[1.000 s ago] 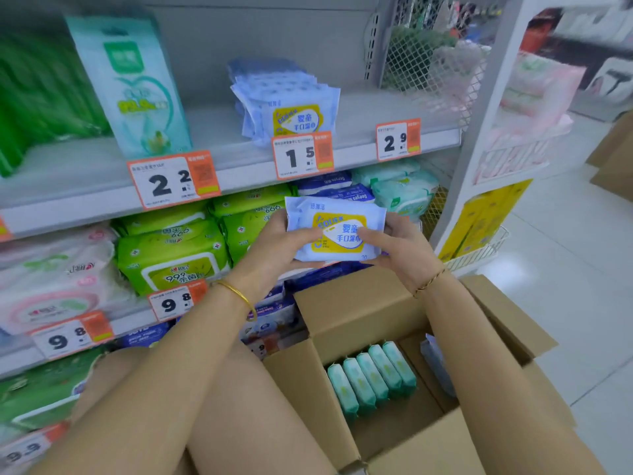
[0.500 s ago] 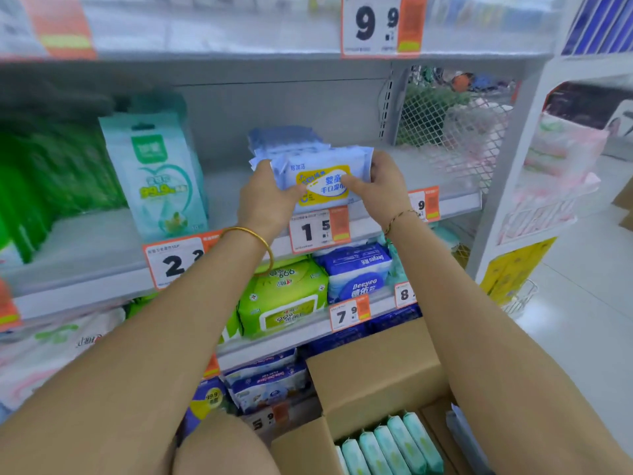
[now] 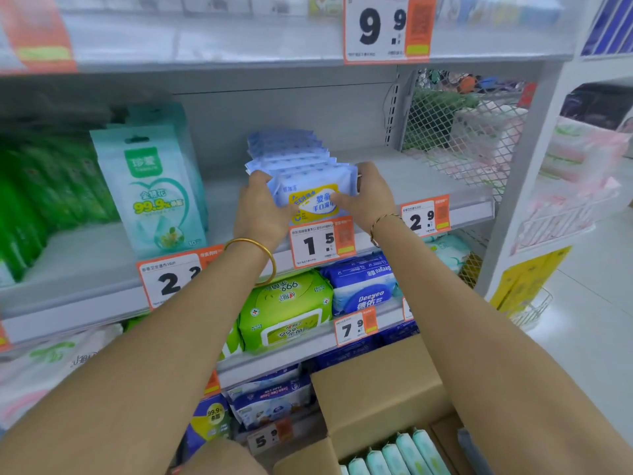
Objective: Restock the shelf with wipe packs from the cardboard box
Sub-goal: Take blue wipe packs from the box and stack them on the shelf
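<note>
A light blue wipe pack with a yellow label (image 3: pixel 313 200) stands at the front of a row of matching blue packs (image 3: pixel 286 152) on the grey shelf (image 3: pixel 428 181), above the 1.5 price tag. My left hand (image 3: pixel 262 209) grips its left edge and my right hand (image 3: pixel 368 195) grips its right edge, thumbs on the front. The open cardboard box (image 3: pixel 376 395) sits at the bottom right, with several mint-green wipe packs (image 3: pixel 394 454) upright inside.
A tall teal pack (image 3: pixel 154 186) stands left of the blue row, green packs further left. Wire mesh (image 3: pixel 455 132) closes the shelf's right end. Green and blue packs (image 3: pixel 291 310) fill the shelf below. White floor lies right.
Both hands carried the blue pack up from above the box to the shelf and set it against the front of the blue row. My view tilted upward.
</note>
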The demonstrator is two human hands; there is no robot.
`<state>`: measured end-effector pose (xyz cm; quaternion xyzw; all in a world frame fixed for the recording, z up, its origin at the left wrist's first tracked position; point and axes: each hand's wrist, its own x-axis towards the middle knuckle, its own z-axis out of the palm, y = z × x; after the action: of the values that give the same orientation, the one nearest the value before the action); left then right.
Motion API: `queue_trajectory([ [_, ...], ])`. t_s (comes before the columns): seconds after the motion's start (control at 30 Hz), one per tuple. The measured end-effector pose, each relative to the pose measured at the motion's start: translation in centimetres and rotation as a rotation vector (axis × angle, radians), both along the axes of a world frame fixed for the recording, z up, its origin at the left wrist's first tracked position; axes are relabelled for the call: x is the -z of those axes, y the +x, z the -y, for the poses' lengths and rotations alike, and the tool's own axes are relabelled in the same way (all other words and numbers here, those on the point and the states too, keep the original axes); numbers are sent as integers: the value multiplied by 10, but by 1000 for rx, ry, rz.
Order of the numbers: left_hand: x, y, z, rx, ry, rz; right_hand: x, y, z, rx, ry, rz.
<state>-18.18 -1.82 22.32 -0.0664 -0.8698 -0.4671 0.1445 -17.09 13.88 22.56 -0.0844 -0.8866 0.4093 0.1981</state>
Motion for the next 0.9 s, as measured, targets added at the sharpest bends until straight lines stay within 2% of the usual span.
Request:
queue_trajectory([
  [0.07,2,1,2,1,-55,21,-1,3,1,52,158,76],
  [0.17,-2,10,4,-72,-165,-43,-5,12,-1,137,297,40],
  [0.23,-5,29,2,-162,-282,-195,-5,29,-4,146,247,-36],
  [0.33,4,70,-9,-89,-236,-454,16,75,-11,146,132,-184],
  [0.43,48,107,-31,115,-212,-440,76,129,-22,185,57,-192],
  [0.53,112,143,-54,355,-243,-183,161,175,-41,218,2,96],
  [0.7,218,184,-85,673,-423,258,302,227,-80,280,109,735],
  [0.8,260,192,-98,798,-512,403,355,234,-100,305,134,1032],
  [0.9,285,186,-105,896,-598,476,393,229,-125,378,196,1174],
])
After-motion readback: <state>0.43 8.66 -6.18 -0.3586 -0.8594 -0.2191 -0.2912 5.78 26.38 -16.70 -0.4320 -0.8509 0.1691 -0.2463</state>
